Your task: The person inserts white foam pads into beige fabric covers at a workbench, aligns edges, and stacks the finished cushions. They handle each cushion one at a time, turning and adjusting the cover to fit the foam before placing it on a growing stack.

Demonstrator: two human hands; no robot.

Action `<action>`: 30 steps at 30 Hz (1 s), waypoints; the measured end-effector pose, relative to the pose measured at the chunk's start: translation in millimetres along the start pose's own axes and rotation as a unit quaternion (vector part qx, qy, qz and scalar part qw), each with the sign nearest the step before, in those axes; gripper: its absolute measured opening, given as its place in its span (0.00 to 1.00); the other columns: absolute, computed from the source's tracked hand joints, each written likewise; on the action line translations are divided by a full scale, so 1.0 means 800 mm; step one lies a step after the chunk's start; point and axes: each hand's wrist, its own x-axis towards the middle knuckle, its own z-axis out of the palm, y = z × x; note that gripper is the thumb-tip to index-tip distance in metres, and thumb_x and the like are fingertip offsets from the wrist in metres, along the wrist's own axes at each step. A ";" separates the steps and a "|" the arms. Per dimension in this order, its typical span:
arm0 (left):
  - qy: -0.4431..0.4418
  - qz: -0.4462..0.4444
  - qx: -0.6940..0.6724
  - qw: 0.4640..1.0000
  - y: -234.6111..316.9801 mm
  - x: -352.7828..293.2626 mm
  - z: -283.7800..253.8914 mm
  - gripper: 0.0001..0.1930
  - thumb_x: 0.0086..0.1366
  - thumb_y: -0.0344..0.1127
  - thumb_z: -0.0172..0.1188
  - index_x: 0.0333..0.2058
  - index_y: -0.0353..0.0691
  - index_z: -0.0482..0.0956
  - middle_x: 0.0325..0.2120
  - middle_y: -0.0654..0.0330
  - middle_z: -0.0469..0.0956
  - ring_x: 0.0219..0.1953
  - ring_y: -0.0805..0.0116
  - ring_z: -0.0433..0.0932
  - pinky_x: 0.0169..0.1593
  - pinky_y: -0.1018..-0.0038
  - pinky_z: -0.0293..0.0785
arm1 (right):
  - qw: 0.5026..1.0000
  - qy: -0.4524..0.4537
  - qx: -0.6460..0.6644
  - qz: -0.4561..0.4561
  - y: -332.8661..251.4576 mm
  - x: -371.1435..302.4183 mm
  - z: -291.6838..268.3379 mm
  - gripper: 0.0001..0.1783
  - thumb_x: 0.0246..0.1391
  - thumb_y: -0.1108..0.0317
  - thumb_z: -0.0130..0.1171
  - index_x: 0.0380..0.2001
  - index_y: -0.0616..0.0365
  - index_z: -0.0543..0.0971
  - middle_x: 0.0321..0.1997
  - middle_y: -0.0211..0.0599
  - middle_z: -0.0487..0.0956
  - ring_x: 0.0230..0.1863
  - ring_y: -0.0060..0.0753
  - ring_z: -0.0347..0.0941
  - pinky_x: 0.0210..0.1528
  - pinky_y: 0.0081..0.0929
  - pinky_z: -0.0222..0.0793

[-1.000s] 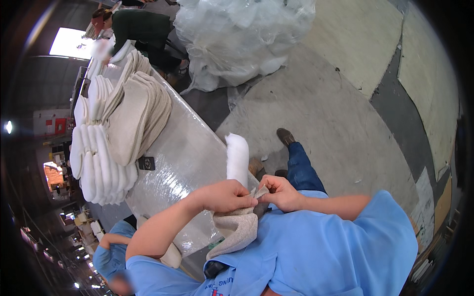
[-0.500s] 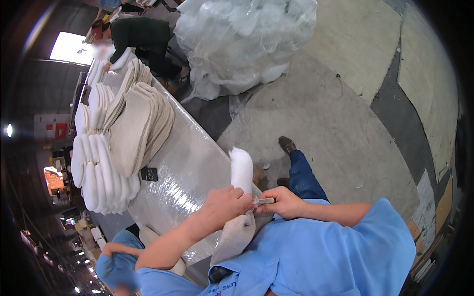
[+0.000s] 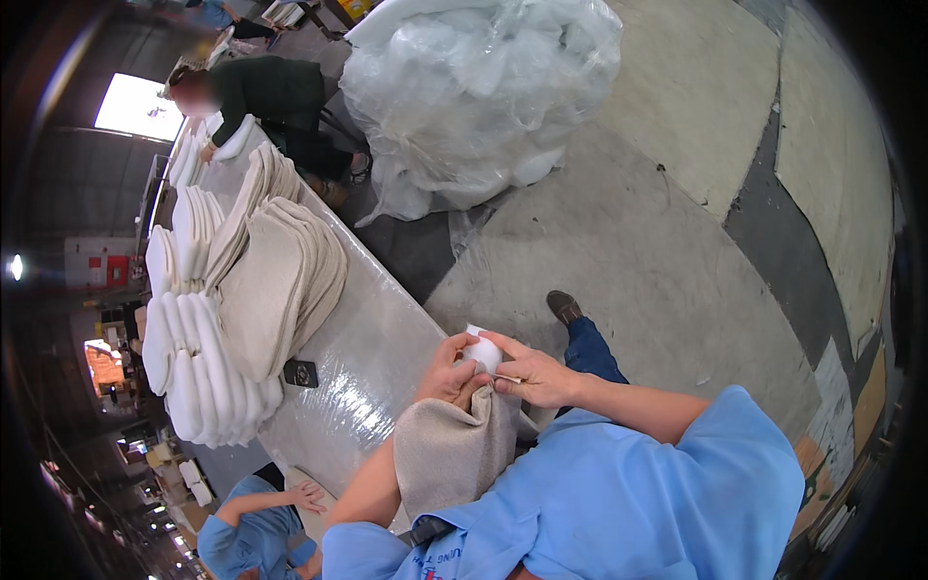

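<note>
Between my two hands sits a white fibre padding roll [image 3: 482, 356], its top end pressed in at the mouth of a beige fabric cover [image 3: 449, 454]. My left hand [image 3: 450, 372] is closed round the padding and the cover's edge. From the other side my right hand [image 3: 532, 373] is closed on the padding, with forefinger on top and thumb below. A thin pale flat strip [image 3: 508, 379] shows at that thumb; its kind is unclear. The cover hangs over my left forearm.
A plastic-wrapped table [image 3: 358, 338] holds stacked beige covers [image 3: 285, 280], white pads [image 3: 198, 367] and a small black object [image 3: 301, 373]. A big clear bag of white filling [image 3: 474, 106] stands beyond. One co-worker [image 3: 266, 97] bends at the far end; another [image 3: 253, 527] is at lower left.
The padding stood tall above the cover and is now pushed down low between my hands. My left hand has turned to cup it; the cover has swung up over my forearm.
</note>
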 end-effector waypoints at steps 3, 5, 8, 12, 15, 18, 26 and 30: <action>0.069 -0.024 -0.031 0.997 -0.010 -0.003 0.015 0.16 0.74 0.42 0.67 0.37 0.31 0.83 0.48 0.51 0.74 0.47 0.60 0.77 0.53 0.68 0.74 | 0.998 0.060 0.013 0.009 0.001 0.014 0.000 0.18 0.73 0.56 0.58 0.42 0.61 0.84 0.75 0.52 0.70 0.67 0.54 0.74 0.67 0.42 0.70; 0.112 -0.046 -0.029 0.992 -0.011 -0.007 0.022 0.14 0.74 0.40 0.66 0.38 0.31 0.84 0.41 0.55 0.75 0.40 0.65 0.76 0.45 0.70 0.73 | 0.997 0.068 0.024 0.031 0.000 0.015 0.002 0.17 0.72 0.57 0.58 0.42 0.63 0.85 0.68 0.47 0.78 0.63 0.50 0.77 0.64 0.39 0.72; 0.157 -0.119 -0.050 0.979 -0.017 -0.018 0.032 0.12 0.73 0.37 0.67 0.36 0.31 0.83 0.33 0.58 0.74 0.34 0.67 0.73 0.39 0.70 0.70 | 0.985 0.115 0.096 0.084 0.005 0.021 0.017 0.17 0.72 0.59 0.59 0.40 0.65 0.86 0.60 0.43 0.83 0.59 0.42 0.79 0.61 0.34 0.72; 0.166 -0.232 -0.149 0.947 -0.033 0.002 0.028 0.14 0.72 0.37 0.67 0.32 0.31 0.83 0.30 0.58 0.73 0.33 0.68 0.72 0.40 0.71 0.69 | 0.953 0.176 0.178 0.169 0.019 0.042 0.031 0.18 0.71 0.61 0.60 0.36 0.67 0.84 0.55 0.40 0.83 0.54 0.33 0.78 0.58 0.28 0.71; 0.136 -0.254 -0.177 0.941 -0.060 0.020 0.017 0.15 0.73 0.39 0.67 0.32 0.31 0.84 0.29 0.59 0.72 0.34 0.69 0.72 0.41 0.72 0.68 | 0.936 0.222 0.198 0.190 0.039 0.058 0.041 0.18 0.72 0.59 0.60 0.36 0.67 0.84 0.50 0.36 0.82 0.51 0.29 0.76 0.57 0.25 0.68; 0.101 -0.295 -0.248 0.917 -0.092 0.030 0.016 0.16 0.73 0.40 0.67 0.32 0.31 0.85 0.29 0.60 0.73 0.35 0.71 0.73 0.41 0.73 0.67 | 0.885 0.246 0.288 0.269 0.057 0.067 0.052 0.16 0.75 0.62 0.57 0.42 0.65 0.84 0.51 0.31 0.78 0.53 0.25 0.73 0.58 0.25 0.66; 0.072 -0.325 -0.345 0.878 -0.151 0.021 0.054 0.19 0.75 0.43 0.67 0.33 0.29 0.86 0.31 0.62 0.73 0.37 0.73 0.72 0.42 0.73 0.67 | 0.796 0.245 0.424 0.356 0.098 0.058 0.075 0.14 0.77 0.58 0.55 0.44 0.58 0.80 0.44 0.28 0.77 0.46 0.24 0.75 0.56 0.27 0.68; 0.029 -0.341 -0.342 0.875 -0.166 0.021 0.043 0.19 0.75 0.44 0.66 0.34 0.29 0.85 0.31 0.61 0.73 0.38 0.74 0.72 0.42 0.73 0.68 | 0.775 0.213 0.463 0.374 0.118 0.058 0.082 0.14 0.77 0.56 0.56 0.45 0.56 0.80 0.39 0.28 0.79 0.43 0.23 0.76 0.51 0.26 0.70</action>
